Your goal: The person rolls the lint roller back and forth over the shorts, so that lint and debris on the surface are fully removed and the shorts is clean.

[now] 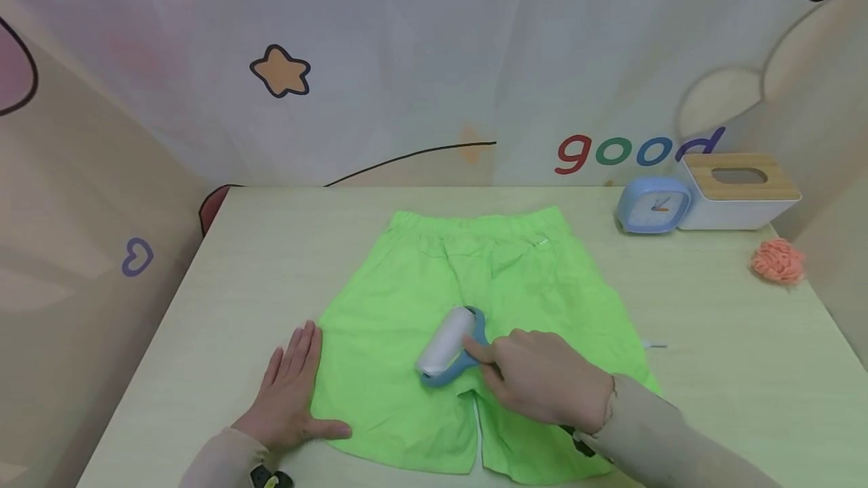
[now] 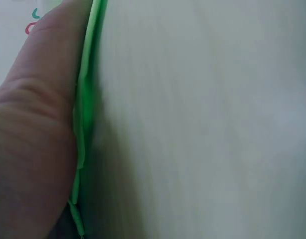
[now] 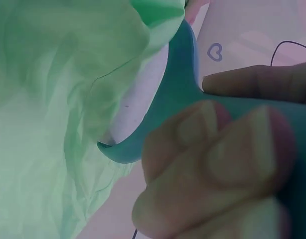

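Note:
Bright green shorts (image 1: 386, 322) lie spread on the table, waistband away from me. My right hand (image 1: 542, 375) grips the blue handle of a lint roller (image 1: 444, 341), its index finger stretched along the handle toward the white roll. The roll rests on the shorts just above the split between the legs. In the right wrist view the curled fingers (image 3: 188, 159) wrap the handle, and the roll is against the green cloth. My left hand (image 1: 285, 390) lies flat at the left edge of the shorts, fingers straight, thumb over the hem; its thumb (image 2: 48, 59) shows in the left wrist view.
At the table's back right stand a light blue clock (image 1: 654, 205) and a white tissue box (image 1: 735, 202) with a wooden lid. A coral yarn-like bundle (image 1: 777, 261) lies near the right edge. A printed curtain (image 1: 420, 59) hangs behind the table (image 1: 224, 307).

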`<state>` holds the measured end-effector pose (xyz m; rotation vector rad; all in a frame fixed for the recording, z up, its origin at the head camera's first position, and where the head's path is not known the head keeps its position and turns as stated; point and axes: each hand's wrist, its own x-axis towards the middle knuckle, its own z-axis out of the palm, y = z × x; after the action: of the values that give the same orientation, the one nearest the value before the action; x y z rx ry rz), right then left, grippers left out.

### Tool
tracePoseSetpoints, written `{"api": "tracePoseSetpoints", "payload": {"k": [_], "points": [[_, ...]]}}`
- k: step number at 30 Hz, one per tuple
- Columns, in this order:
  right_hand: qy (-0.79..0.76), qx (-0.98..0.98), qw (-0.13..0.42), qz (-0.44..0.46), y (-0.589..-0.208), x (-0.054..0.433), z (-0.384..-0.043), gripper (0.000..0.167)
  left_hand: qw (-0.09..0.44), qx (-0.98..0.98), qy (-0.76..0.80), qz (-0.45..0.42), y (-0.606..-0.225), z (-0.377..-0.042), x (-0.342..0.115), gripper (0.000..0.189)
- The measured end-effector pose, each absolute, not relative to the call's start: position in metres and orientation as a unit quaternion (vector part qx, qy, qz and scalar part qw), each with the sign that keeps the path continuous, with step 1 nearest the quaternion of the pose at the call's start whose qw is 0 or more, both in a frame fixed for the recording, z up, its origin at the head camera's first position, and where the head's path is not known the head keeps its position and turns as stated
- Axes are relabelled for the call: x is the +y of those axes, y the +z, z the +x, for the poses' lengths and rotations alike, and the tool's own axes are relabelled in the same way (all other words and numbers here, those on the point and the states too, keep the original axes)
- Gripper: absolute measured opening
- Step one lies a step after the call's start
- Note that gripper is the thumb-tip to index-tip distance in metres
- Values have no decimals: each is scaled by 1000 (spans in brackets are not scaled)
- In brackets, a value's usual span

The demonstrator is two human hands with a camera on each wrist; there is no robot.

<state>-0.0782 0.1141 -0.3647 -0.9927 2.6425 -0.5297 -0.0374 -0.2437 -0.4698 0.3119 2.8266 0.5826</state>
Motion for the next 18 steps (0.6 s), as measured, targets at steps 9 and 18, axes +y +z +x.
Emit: {"api": "tracePoseSetpoints", "payload": {"k": [9, 18], "points": [[-184, 908, 156, -344, -364, 103, -88, 46, 115, 968, 194, 109, -471, -37, -243, 149], [-187, 906, 174, -337, -364, 96, -92, 47, 115, 968, 195, 110, -473, -37, -244, 149]]}}
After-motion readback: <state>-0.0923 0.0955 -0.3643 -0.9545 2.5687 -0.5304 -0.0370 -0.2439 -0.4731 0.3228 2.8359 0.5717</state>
